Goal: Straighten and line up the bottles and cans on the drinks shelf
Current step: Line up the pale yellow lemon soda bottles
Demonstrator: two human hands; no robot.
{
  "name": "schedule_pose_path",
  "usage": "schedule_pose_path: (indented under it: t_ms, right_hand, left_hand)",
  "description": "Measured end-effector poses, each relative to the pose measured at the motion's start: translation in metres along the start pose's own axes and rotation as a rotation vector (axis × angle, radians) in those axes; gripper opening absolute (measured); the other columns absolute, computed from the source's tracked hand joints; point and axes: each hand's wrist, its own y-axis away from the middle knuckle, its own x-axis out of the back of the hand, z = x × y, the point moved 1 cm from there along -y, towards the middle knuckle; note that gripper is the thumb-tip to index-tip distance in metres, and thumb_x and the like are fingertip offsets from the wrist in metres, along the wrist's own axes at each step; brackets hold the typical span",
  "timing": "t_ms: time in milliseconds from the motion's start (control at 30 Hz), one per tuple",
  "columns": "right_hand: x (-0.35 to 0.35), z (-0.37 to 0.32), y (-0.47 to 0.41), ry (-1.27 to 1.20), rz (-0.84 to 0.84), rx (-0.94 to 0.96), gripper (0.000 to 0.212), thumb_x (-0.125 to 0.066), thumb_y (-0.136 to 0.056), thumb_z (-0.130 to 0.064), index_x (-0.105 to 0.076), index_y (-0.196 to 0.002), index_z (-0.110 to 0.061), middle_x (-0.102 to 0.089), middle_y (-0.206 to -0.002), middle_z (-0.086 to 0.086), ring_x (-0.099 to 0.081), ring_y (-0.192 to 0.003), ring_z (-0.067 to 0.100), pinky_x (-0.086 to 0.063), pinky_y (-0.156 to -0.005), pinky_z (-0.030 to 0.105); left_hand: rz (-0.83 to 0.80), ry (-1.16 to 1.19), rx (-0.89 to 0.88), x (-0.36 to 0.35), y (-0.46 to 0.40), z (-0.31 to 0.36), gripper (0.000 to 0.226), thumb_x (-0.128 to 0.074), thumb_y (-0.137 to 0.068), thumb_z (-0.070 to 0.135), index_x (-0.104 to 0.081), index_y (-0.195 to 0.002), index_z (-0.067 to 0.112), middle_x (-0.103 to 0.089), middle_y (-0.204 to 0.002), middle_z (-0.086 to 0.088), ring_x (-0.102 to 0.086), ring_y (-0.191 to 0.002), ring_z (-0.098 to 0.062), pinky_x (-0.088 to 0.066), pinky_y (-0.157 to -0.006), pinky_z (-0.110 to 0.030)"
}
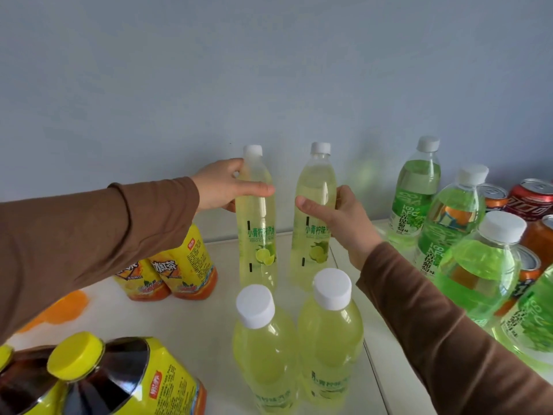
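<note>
— Step in hand? Squaring up the back pair of lime sodas, by the look of it. Left hand (pixel 223 187) wrapped round the upper body of the rear left lime bottle (pixel 256 217), thumb across the front, fingers behind. Right hand (pixel 335 218) curled the same way on the rear right lime bottle (pixel 314 214), thumb on the front, just above the label.

— Both grips closed, then?

— Closed on a bottle each, yes. Both bottles upright, bases on the white shelf (pixel 194 319), close to the back wall (pixel 269 70), with a small gap between them and labels facing forward.

— And the rest of that column?

— Two front lime bottles (pixel 263 348) standing side by side nearer the camera, apparently in line with the rear pair. Green grape bottles (pixel 475 265) in a row off to the right, cans (pixel 529 202) behind those. Iced tea bottles (pixel 176 271) to the left, more of them at bottom left.

— Next move?

— Probably a small nudge or twist only: matching depth against the wall, even spacing, labels square. Worth keeping the bases flat and letting go gently; tall, slim bottles, likely easy to tip. Then likely on to the iced tea, which looks less tidy.
</note>
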Motion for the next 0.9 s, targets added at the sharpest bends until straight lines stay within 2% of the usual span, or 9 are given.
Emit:
schedule_pose_path:
  t_ms: [133, 200, 367, 533, 667, 800, 900]
  right_hand:
    - [-0.008, 0.004, 0.004, 0.169, 0.029, 0.169, 0.072, -0.090, -0.060, -0.055, -0.047, -0.104, -0.015, -0.067, -0.098, 0.007, -0.069, -0.089, 0.028, -0.059, -0.076, 0.051]
    - [-0.012, 0.006, 0.003, 0.223, 0.029, 0.215, 0.073, -0.090, -0.059, -0.054, -0.046, -0.103, -0.016, -0.066, -0.093, 0.002, -0.068, -0.085, 0.025, -0.059, -0.074, 0.051]
    - [-0.018, 0.013, -0.003, 0.311, 0.012, 0.251, 0.070, -0.091, -0.062, -0.049, -0.044, -0.104, -0.017, -0.065, -0.090, -0.005, -0.063, -0.079, 0.012, -0.058, -0.071, 0.043]
    - [-0.025, 0.021, -0.008, 0.337, -0.008, 0.255, 0.070, -0.091, -0.063, -0.047, -0.043, -0.104, -0.016, -0.062, -0.087, -0.008, -0.059, -0.074, 0.009, -0.055, -0.065, 0.036]
    - [-0.030, 0.023, -0.011, 0.338, 0.004, 0.248, 0.070, -0.091, -0.064, -0.047, -0.043, -0.106, -0.018, -0.062, -0.089, -0.011, -0.060, -0.077, 0.004, -0.051, -0.063, 0.028]
    - [-0.033, 0.022, -0.014, 0.381, 0.008, 0.235, 0.073, -0.089, -0.064, -0.050, -0.041, -0.107, -0.018, -0.061, -0.092, -0.008, -0.062, -0.080, 0.013, -0.049, -0.063, 0.030]
    - [-0.033, 0.021, -0.014, 0.442, -0.011, 0.230, 0.077, -0.088, -0.064, -0.055, -0.038, -0.110, -0.019, -0.062, -0.100, -0.002, -0.063, -0.087, 0.020, -0.052, -0.067, 0.035]
  left_hand:
    - [0.011, -0.110, -0.109, -0.008, 0.001, -0.004, 0.076, -0.085, -0.055, 0.060, -0.058, -0.123, 0.038, -0.068, -0.118, 0.014, -0.065, -0.110, -0.013, -0.051, -0.101, -0.043]
    - [-0.004, -0.135, -0.130, -0.011, 0.001, -0.008, 0.089, -0.083, -0.048, 0.064, -0.054, -0.128, 0.036, -0.067, -0.120, 0.014, -0.064, -0.113, -0.011, -0.047, -0.105, -0.042]
    - [-0.028, -0.161, -0.112, -0.017, 0.004, -0.014, 0.101, -0.084, -0.046, 0.061, -0.049, -0.135, 0.030, -0.066, -0.125, 0.011, -0.062, -0.116, -0.013, -0.044, -0.108, -0.040]
    - [-0.028, -0.163, -0.095, -0.017, 0.003, -0.021, 0.092, -0.091, -0.064, 0.036, -0.044, -0.142, 0.023, -0.062, -0.132, 0.006, -0.060, -0.119, -0.016, -0.043, -0.110, -0.039]
    - [-0.058, -0.143, -0.082, -0.014, 0.003, -0.021, 0.086, -0.088, -0.071, 0.027, -0.041, -0.142, 0.021, -0.060, -0.135, 0.004, -0.060, -0.120, -0.017, -0.042, -0.110, -0.039]
    - [-0.120, -0.141, -0.072, -0.011, 0.003, -0.022, 0.104, -0.089, -0.055, 0.051, -0.040, -0.142, 0.023, -0.059, -0.138, 0.007, -0.057, -0.125, -0.015, -0.041, -0.112, -0.042]
    - [-0.141, -0.153, -0.070, -0.011, 0.000, -0.027, 0.109, -0.086, -0.051, 0.060, -0.040, -0.142, 0.023, -0.057, -0.138, 0.006, -0.055, -0.127, -0.017, -0.039, -0.113, -0.043]
